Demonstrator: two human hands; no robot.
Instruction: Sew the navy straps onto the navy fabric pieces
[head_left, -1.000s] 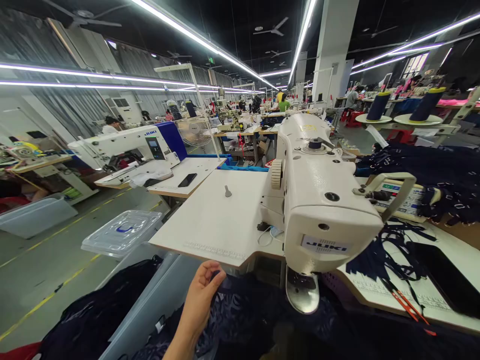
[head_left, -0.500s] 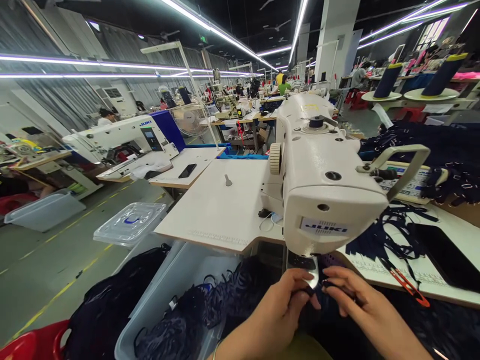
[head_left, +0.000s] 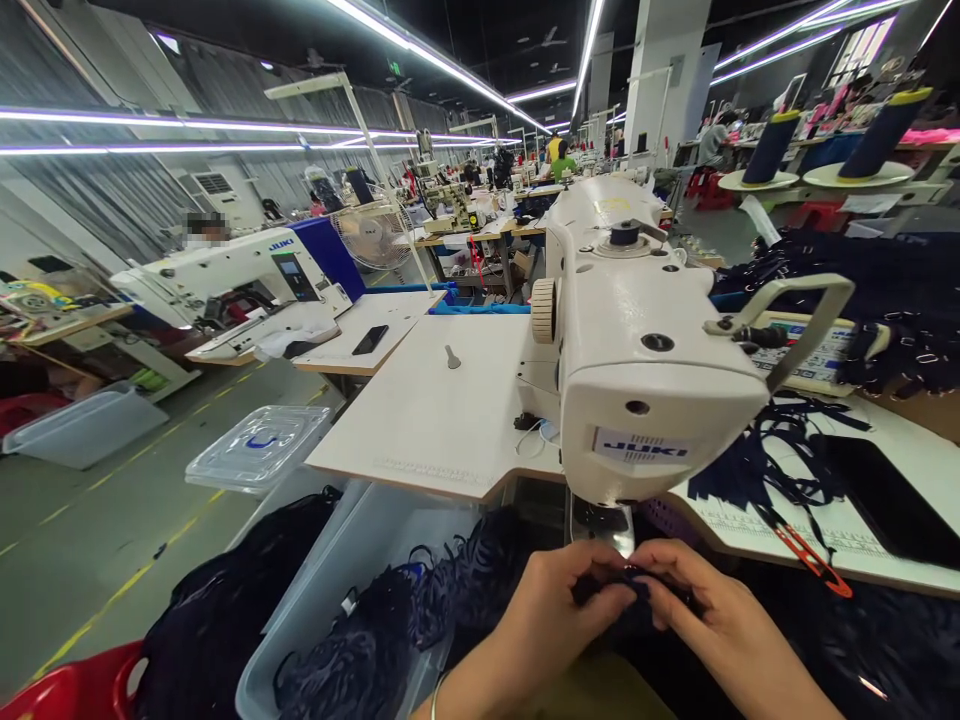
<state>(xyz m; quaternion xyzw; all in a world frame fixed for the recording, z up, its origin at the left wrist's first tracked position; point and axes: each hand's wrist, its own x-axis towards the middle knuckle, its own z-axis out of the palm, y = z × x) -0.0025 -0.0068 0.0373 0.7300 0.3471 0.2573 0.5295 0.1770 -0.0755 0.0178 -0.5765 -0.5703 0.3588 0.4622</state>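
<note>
In front of the sewing machine head (head_left: 660,400), my left hand (head_left: 551,610) and my right hand (head_left: 712,605) meet, fingertips almost touching. Both are closed in a pinch on a narrow dark navy strap (head_left: 637,583), mostly covered by my fingers. A tiny shiny spot shows on it between the fingertips; its kind is too small to tell. Just beyond my fingers lies the machine's shiny metal plate (head_left: 604,525) under the needle area. Below and left of my left hand, a clear plastic bin (head_left: 259,640) holds a heap of navy straps (head_left: 352,640).
Orange-handled thread snips (head_left: 814,560), a black phone (head_left: 881,500) and navy straps (head_left: 780,455) lie on the table to the right. A metal key-like piece (head_left: 451,357) rests on the white tabletop (head_left: 420,420). Thread cones (head_left: 772,150) stand behind; a red stool (head_left: 82,675) is at lower left.
My hands have come together; the gap between their fingertips has closed around the dark strap. The whole view has shifted slightly.
</note>
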